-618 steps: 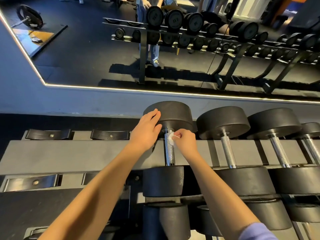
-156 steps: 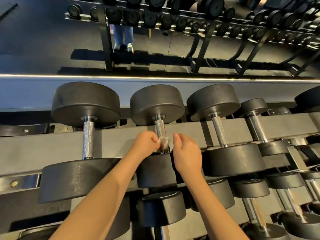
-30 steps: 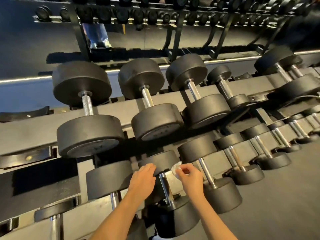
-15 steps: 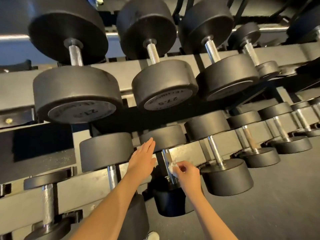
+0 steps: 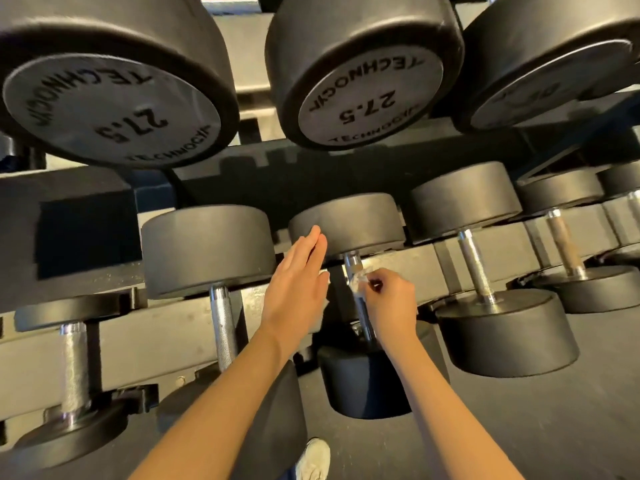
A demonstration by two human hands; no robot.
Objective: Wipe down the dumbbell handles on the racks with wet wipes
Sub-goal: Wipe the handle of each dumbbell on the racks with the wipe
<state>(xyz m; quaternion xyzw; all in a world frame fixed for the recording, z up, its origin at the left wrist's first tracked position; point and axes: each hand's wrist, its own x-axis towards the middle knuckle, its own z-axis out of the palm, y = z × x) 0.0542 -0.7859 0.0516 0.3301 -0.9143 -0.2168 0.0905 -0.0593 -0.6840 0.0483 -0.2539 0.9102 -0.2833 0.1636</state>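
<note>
Dark gym floor (image 5: 519, 427) fills the bottom of the view, with a white shoe (image 5: 313, 459) at the lower edge between two bare forearms that reach up to a grey dumbbell rack (image 5: 156, 337).

On the lower row, the right hand (image 5: 391, 299) has its grip closed: fingers and thumb are curled and pinch a small crumpled wet wipe (image 5: 358, 277) against the metal handle (image 5: 352, 261) of the middle dumbbell (image 5: 363, 382), close to its far end. The left hand (image 5: 298, 289) has a loose, flat grip and holds nothing. Its fingers are straight and together, with the tips lying against the rim of that dumbbell's far weight (image 5: 349, 220).

A larger dumbbell (image 5: 207, 251) sits just beside it on the left and another (image 5: 502, 327) on the right, each lying across the rack with its handle pointing away from the camera. Smaller ones follow further right.

Above and beyond, the upper row overhangs. Two big round weight ends (image 5: 114, 109) and (image 5: 367, 98) face the camera, each marked 27.5.
</note>
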